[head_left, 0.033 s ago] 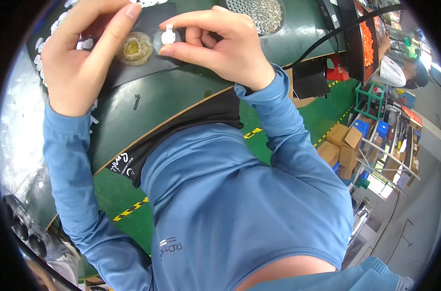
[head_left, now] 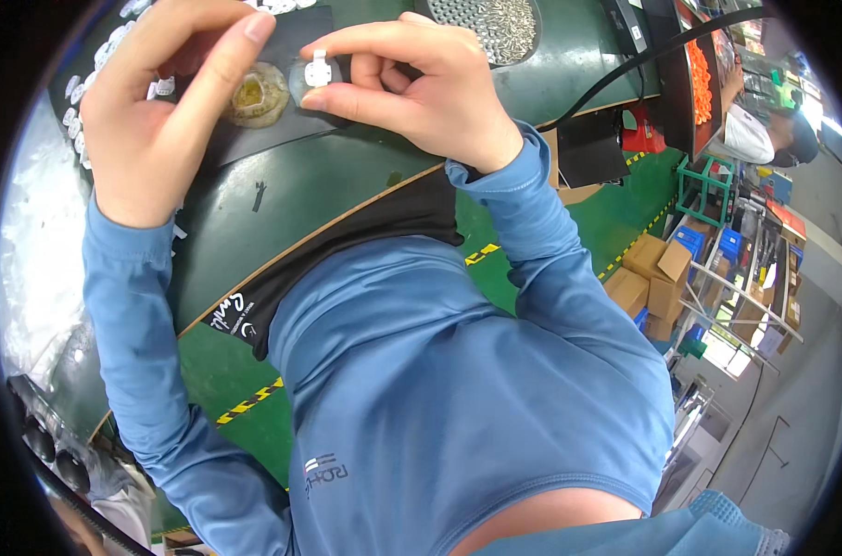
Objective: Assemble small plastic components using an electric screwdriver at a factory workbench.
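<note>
My right hand pinches a small white plastic piece between thumb and forefinger, over a black mat. Behind the piece shows a cloudy round thing; I cannot tell whether it is joined to it. My left hand is raised on the left, with thumb and forefinger brought close together at the top edge. Whatever it may hold is too small or hidden to make out. Between both hands a round translucent dish with yellowish stuff inside rests on the mat.
Many white pieces lie along the left of the green table. A grey tray holds a heap of small metal parts. A black cable arches at right. Orange parts and a person are farther right.
The white piece in my right hand has shifted very slightly left. My left thumb has moved a touch to the right. Otherwise the scene looks the same.
</note>
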The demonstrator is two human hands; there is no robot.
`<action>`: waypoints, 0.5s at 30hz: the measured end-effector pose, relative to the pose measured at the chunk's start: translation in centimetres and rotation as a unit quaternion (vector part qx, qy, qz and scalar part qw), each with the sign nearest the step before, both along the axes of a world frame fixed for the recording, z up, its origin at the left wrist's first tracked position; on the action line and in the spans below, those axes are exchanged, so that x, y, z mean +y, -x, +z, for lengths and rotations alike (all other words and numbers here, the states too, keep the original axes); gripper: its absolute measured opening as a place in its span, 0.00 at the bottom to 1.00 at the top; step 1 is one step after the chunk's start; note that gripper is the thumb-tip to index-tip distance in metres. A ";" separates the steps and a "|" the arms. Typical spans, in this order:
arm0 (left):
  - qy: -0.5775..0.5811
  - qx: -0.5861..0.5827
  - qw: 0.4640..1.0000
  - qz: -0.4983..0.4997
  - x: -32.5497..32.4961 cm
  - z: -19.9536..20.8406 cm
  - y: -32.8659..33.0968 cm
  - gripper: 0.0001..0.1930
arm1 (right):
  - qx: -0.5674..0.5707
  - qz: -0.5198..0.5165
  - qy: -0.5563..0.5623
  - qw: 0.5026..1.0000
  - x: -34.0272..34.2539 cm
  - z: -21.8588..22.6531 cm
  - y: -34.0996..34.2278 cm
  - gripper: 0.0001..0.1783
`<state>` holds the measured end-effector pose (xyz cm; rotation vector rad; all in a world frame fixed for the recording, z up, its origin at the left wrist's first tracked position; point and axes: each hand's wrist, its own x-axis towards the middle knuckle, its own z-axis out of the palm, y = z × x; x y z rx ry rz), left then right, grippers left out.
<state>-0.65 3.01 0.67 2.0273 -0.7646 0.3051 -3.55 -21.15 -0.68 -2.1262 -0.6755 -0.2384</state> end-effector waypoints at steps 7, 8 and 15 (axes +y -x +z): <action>0.000 0.024 0.999 -0.023 -0.7 0.3 0.4 0.06 | -0.056 0.021 -0.022 0.998 0.0 -1.3 -0.7 0.16; 0.000 0.023 1.000 -0.021 -0.6 0.2 0.4 0.06 | -0.056 0.023 -0.023 0.998 0.0 -1.2 -0.6 0.16; 0.005 0.029 0.999 -0.018 -0.2 0.0 0.3 0.07 | -0.031 0.004 -0.024 0.999 0.3 -0.4 -0.4 0.17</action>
